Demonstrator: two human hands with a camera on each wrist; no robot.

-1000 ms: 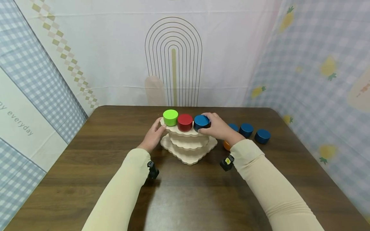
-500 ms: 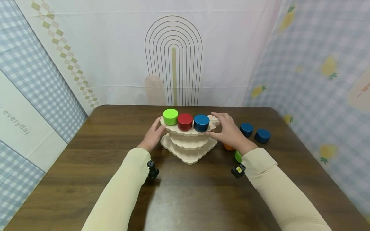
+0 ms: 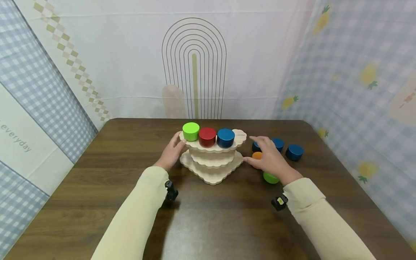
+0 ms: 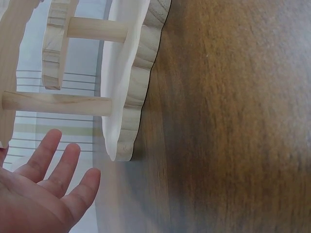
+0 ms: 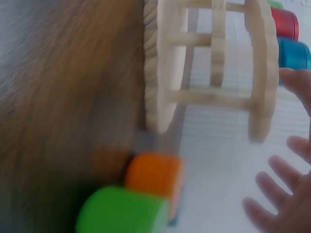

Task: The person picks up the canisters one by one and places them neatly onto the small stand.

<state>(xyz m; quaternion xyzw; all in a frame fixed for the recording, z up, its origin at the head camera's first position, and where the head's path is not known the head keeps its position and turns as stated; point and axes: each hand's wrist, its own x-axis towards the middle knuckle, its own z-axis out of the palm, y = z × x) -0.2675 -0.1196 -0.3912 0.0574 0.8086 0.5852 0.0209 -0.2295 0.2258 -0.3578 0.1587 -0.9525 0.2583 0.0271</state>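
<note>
A pale wooden tiered stand (image 3: 212,176) with scalloped edges and dowel posts (image 4: 58,103) stands on the table. On its top board sit a light green cylinder (image 3: 190,131), a red cylinder (image 3: 207,137) and a blue cylinder (image 3: 225,138) in a row. My left hand (image 3: 171,153) pinches the left end of that board, thumb at its edge, while the other fingers spread loose below. To the right of the stand my right hand (image 3: 272,157) is in the air, fingers spread and holding nothing. It overlaps an orange cylinder (image 3: 256,155) in the head view.
Right of the stand, a green cylinder (image 3: 271,178) lies on the brown table (image 3: 208,224), near the orange one. Behind it are blue cylinders (image 3: 294,152), partly covered by my right hand. Printed cloth (image 3: 260,54) hangs behind the table and along both sides.
My right hand has let go of the blue cylinder on the top board and moved right and toward me, uncovering the board's right end. The left hand stays in place.
</note>
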